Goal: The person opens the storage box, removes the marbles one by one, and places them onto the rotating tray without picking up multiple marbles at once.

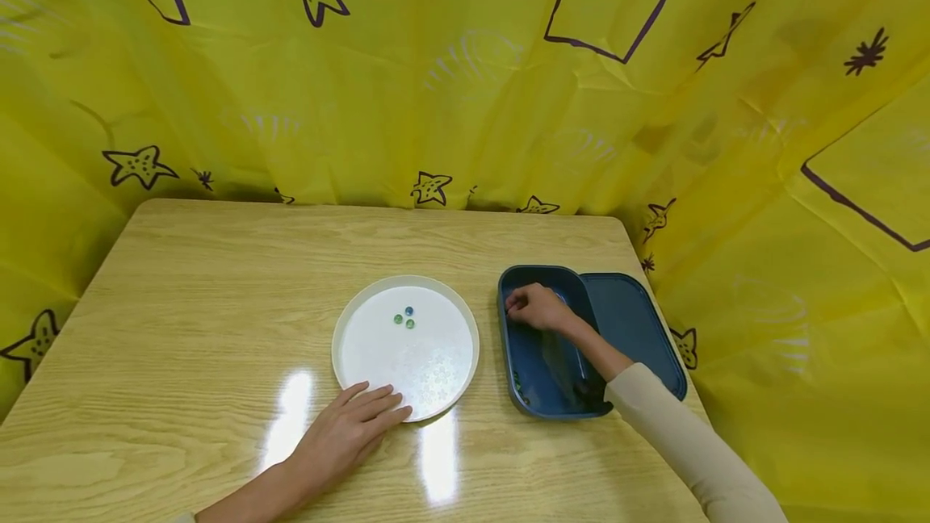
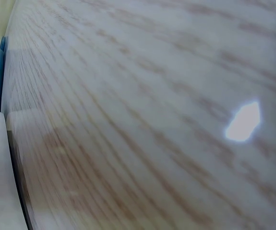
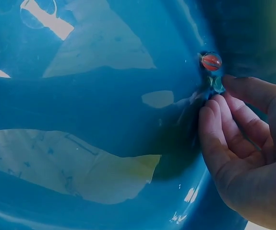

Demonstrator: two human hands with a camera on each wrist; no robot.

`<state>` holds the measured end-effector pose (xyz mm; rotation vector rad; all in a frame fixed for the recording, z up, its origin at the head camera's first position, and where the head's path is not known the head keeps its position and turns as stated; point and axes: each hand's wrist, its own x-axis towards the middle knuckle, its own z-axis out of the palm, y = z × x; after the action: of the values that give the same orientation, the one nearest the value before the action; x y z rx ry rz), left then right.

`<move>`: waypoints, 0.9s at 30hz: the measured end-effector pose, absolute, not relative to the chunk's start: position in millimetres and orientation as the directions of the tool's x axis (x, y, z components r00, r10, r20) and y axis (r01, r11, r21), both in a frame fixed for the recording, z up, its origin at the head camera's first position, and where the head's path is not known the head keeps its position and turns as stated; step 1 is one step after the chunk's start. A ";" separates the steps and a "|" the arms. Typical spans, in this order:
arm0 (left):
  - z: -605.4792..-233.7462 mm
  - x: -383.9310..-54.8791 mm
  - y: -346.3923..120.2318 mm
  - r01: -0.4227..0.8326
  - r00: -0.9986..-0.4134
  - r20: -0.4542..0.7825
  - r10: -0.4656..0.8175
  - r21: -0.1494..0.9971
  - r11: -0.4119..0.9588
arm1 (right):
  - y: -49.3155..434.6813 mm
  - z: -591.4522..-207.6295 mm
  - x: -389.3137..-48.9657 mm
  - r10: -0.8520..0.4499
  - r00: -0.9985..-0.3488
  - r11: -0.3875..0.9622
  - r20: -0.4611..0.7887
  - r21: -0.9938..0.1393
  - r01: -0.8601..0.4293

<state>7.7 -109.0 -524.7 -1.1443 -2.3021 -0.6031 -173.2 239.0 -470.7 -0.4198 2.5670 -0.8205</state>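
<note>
A round white tray [image 1: 378,353] lies on the table with a blue marble [image 1: 409,311] and two green marbles [image 1: 398,319] on it. My left hand [image 1: 356,426] rests its straight fingers on the tray's near rim. My right hand [image 1: 539,307] reaches into a dark blue box [image 1: 541,370], at its far left corner. In the right wrist view, my thumb and fingertips pinch a green marble [image 3: 218,85] against the box wall. Beside it sits a clear marble with red swirls [image 3: 211,62].
A flat dark blue lid [image 1: 632,329] lies to the right of the box, partly under it. A few small green marbles [image 1: 517,382] sit along the box's near left wall. A yellow patterned curtain [image 1: 450,103] hangs around the wooden table [image 1: 218,305].
</note>
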 end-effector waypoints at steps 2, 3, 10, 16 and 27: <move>-525.0 8.4 -108.9 0.820 -0.527 0.599 0.603 0.173 0.545 | 239.6 -472.0 -172.7 -0.399 -0.871 0.783 -0.288 -0.601 -0.160; -525.1 8.7 -108.9 0.820 -0.529 0.596 0.604 0.177 0.544 | 239.7 -472.8 -172.4 -0.399 -0.871 0.783 -0.286 -0.600 -0.162; -525.2 10.3 -108.6 0.817 -0.538 0.589 0.603 0.187 0.546 | 239.5 -474.3 -170.1 -0.419 -0.869 0.772 -0.265 -0.607 -0.187; -523.9 10.7 -108.3 0.813 -0.540 0.590 0.600 0.183 0.552 | 239.1 -474.3 -170.0 -0.414 -0.873 0.769 -0.258 -0.613 -0.183; -523.3 10.2 -108.6 0.807 -0.550 0.578 0.603 0.180 0.563 | 244.7 -457.7 -170.4 -0.405 -0.884 0.740 -0.233 -0.651 -0.167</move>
<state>10.2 -108.6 -523.3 -1.1353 -2.3418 -0.6004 -170.4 244.7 -457.7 -0.4416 2.5804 -0.9160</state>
